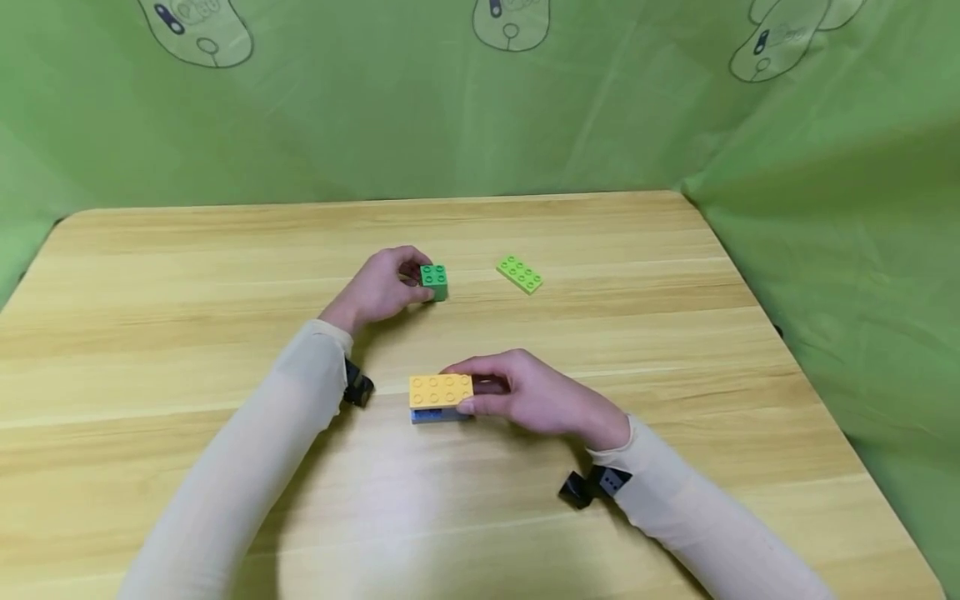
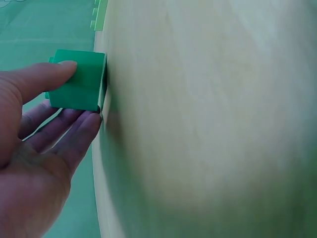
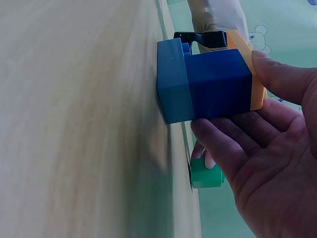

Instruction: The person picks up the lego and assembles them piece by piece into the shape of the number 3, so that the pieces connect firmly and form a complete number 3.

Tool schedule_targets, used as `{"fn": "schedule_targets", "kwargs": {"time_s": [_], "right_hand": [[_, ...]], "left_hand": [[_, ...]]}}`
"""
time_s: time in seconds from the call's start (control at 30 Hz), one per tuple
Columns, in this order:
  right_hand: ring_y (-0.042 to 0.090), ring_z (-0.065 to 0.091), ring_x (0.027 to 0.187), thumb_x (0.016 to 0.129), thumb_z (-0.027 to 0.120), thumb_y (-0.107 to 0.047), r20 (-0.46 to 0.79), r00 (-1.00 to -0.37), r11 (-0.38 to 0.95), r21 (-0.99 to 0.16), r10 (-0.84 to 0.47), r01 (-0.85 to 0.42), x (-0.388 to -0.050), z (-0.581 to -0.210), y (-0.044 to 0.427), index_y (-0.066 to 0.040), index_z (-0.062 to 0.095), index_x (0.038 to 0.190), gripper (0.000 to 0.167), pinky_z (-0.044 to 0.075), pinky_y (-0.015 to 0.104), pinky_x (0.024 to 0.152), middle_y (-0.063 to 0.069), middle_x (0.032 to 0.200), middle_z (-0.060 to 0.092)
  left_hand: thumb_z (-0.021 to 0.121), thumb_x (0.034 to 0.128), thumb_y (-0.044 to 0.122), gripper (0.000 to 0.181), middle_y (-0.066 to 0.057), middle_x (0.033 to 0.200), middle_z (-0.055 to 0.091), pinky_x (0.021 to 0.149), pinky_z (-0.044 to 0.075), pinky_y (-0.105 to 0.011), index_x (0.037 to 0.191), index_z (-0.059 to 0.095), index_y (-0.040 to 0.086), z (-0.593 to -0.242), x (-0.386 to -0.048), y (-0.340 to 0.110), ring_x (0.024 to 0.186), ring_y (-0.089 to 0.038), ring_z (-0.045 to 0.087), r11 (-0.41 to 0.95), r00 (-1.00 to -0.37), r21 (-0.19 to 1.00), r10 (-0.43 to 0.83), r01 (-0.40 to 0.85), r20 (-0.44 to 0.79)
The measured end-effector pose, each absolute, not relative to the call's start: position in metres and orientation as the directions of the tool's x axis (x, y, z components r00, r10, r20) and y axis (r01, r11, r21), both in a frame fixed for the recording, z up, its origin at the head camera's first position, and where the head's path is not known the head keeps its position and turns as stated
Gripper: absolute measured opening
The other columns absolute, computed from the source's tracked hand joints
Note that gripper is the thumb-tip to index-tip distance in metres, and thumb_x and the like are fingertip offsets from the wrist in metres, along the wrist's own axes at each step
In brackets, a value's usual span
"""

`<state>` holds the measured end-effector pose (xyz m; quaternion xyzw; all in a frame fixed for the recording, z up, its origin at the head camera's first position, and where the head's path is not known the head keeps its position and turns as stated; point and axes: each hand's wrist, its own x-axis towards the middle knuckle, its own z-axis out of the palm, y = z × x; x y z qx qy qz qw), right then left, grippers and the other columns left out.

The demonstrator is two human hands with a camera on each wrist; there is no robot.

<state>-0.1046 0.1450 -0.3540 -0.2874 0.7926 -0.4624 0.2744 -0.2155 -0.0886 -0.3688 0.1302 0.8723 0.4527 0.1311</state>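
My left hand pinches a green two-by-two brick between thumb and fingers near the table's middle; in the left wrist view the thumb lies on one face of the green brick. Closer to me, my right hand grips a small stack by its right end. Its top is a yellow-orange plate, over a dark blue brick and a lighter blue piece at the bottom. In the right wrist view the thumb touches the orange plate and the fingers reach around the blue brick's side.
A lime green plate with studs lies flat on the wooden table, to the right of the green brick. Green cloth with printed figures hangs behind the table and along its right side.
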Motion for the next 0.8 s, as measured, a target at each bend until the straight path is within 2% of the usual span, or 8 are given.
{"fn": "schedule_targets", "kwargs": {"time_s": [0.4, 0.8], "right_hand": [[0.011, 0.061, 0.091, 0.094, 0.069, -0.015, -0.172, -0.677, 0.398, -0.897, -0.715, -0.194, -0.104, -0.353, 0.145, -0.012, 0.061, 0.133, 0.040, 0.053, 0.028, 0.076, -0.004, 0.111, 0.067], [0.015, 0.061, 0.091, 0.094, 0.069, -0.015, -0.157, -0.667, 0.386, -0.898, -0.729, -0.211, -0.103, -0.353, 0.145, -0.008, 0.060, 0.133, 0.041, 0.053, 0.027, 0.073, 0.001, 0.112, 0.067]], "left_hand": [[0.075, 0.0881, 0.014, 0.040, -0.013, 0.112, 0.061, 0.092, 0.048, -0.039, 0.123, 0.058, 0.002, -0.368, -0.210, -0.090, 0.107, -0.026, 0.057, 0.535, -0.932, 0.839, 0.347, 0.103, -0.107], [0.077, 0.0864, 0.017, 0.040, -0.011, 0.108, 0.061, 0.085, 0.049, -0.037, 0.120, 0.061, 0.004, -0.365, -0.202, -0.097, 0.101, -0.024, 0.056, 0.498, -0.937, 0.860, 0.341, 0.112, -0.075]]}}
